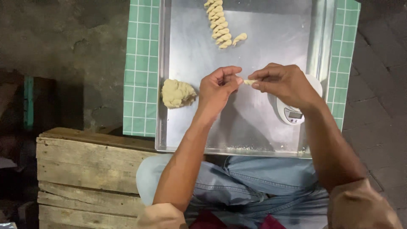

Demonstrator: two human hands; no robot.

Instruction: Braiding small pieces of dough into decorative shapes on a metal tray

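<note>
Over a metal tray [263, 127], my left hand [217, 90] and my right hand [285, 84] pinch the two ends of a small pale dough piece [249, 82] between thumb and fingertips. A lump of raw dough [178, 93] lies on the tray just left of my left hand. At the tray's far end sits a row of shaped twisted dough pieces [218, 23], with one more piece [239, 38] beside it.
A small white digital scale [292, 113] stands on the tray under my right wrist. The tray rests on a green-and-white tiled surface [140, 63]. A wooden crate [85, 169] is at lower left, and my knees in jeans are below the tray.
</note>
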